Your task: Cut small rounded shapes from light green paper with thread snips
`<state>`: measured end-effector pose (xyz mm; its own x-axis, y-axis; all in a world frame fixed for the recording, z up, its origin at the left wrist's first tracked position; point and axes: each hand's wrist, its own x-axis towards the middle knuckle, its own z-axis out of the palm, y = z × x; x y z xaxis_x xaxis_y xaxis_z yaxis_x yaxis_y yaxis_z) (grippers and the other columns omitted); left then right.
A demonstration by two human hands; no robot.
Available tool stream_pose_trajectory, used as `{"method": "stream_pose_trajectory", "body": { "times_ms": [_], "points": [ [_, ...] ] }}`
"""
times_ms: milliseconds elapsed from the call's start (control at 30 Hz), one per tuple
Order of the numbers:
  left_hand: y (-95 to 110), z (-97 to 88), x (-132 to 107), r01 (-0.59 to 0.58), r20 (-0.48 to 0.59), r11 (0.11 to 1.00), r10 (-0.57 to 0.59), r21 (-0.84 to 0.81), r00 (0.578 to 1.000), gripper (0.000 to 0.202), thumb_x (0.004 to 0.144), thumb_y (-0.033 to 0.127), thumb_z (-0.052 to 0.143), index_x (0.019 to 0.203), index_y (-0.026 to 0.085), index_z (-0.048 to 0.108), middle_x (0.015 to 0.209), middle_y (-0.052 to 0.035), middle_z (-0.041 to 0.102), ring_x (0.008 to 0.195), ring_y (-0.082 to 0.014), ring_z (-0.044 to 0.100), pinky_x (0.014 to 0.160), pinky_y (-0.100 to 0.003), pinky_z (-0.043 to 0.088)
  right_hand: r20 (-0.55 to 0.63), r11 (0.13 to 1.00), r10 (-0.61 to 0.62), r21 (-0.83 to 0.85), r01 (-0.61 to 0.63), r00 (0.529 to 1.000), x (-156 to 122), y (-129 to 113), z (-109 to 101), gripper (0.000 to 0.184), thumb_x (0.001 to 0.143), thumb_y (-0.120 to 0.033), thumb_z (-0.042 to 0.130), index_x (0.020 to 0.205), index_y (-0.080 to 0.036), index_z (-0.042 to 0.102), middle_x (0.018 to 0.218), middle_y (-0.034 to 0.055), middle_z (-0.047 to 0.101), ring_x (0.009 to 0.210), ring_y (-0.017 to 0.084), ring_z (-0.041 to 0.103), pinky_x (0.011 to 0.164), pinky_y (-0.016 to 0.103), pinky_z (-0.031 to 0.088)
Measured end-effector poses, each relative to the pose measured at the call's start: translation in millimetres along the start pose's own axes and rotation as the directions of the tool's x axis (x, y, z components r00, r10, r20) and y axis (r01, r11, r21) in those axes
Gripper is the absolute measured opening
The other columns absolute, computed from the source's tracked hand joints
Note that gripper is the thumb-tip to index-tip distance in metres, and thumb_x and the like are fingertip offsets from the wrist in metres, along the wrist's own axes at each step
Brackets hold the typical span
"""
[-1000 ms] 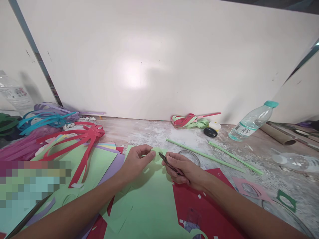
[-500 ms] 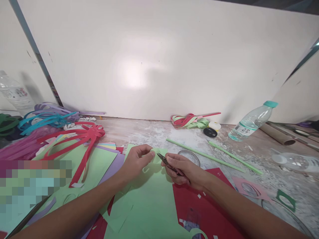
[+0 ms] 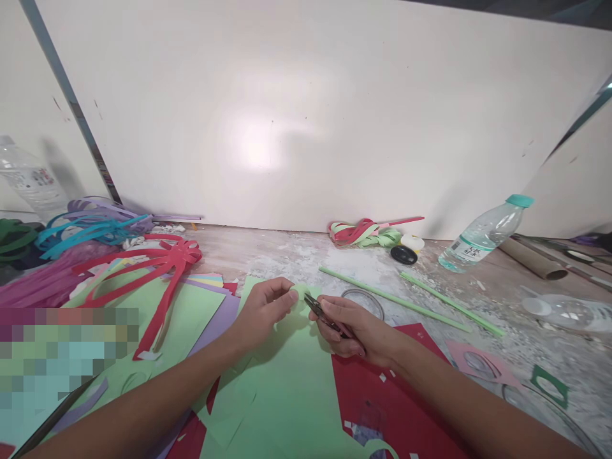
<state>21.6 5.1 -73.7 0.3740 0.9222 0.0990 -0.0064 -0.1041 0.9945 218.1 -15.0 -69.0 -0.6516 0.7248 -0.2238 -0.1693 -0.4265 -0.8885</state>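
My left hand (image 3: 266,310) pinches a small light green paper piece (image 3: 301,292) between thumb and fingers. Close to its right, my right hand (image 3: 345,325) is closed round small dark scissors (image 3: 317,308). Their blades point up and left and meet the edge of the paper piece; whether they are parted I cannot make out. Both hands are above a large light green sheet (image 3: 287,395), which lies partly over a red sheet (image 3: 382,395).
Light green paper strips (image 3: 392,298) and a clear ring (image 3: 363,296) lie to the right. Farther back are curled strips (image 3: 358,232), a black lid (image 3: 404,255) and a tilted water bottle (image 3: 478,239). Leftward lies a red paper strip star (image 3: 176,255). A white panel (image 3: 306,127) stands behind.
The scissors' tip has shifted slightly right and down, and the green paper piece shows more plainly as a rounded shape. Both hands stay nearly in place.
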Motion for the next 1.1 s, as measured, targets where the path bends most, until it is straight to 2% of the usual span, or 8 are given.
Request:
{"method": "stream_pose_trajectory", "body": {
  "times_ms": [267,800,1100],
  "points": [
    [1.6,0.3,-0.7,0.010,0.029,1.000,-0.010,0.019,1.000,0.030,0.080,0.042,0.057,0.069,0.015,0.053,0.055,0.0048,0.038,0.050,-0.0081,0.035,0.049,-0.023,0.026,0.022,1.000,-0.019,-0.010,0.019,1.000,0.8,1.8,-1.5,0.028,0.091,-0.043,0.050,0.082,-0.017,0.051,0.056,-0.0070,0.042,0.035,0.002,0.021,0.033,0.018,0.010],
    [0.7,0.9,-2.0,0.010,0.040,0.999,-0.012,0.050,0.999,0.030,0.080,0.044,0.058,0.072,0.015,0.054,0.056,0.0043,0.041,0.051,-0.0085,0.037,0.048,-0.022,0.030,-0.030,0.999,-0.035,-0.040,0.034,0.999,0.9,2.1,-1.6,0.029,0.088,-0.047,0.053,0.084,-0.018,0.051,0.056,-0.0082,0.042,0.034,0.002,0.022,0.034,0.018,0.012],
    [1.7,1.5,-2.1,-0.004,-0.029,0.998,0.006,0.059,1.000,0.028,0.080,0.042,0.058,0.071,0.015,0.055,0.056,0.0048,0.043,0.051,-0.0080,0.036,0.048,-0.021,0.030,-0.018,0.998,-0.049,-0.029,0.049,0.999,0.2,2.2,-0.1,0.029,0.090,-0.045,0.051,0.080,-0.018,0.049,0.056,-0.0079,0.042,0.035,0.002,0.022,0.035,0.018,0.011]
  ]
}}
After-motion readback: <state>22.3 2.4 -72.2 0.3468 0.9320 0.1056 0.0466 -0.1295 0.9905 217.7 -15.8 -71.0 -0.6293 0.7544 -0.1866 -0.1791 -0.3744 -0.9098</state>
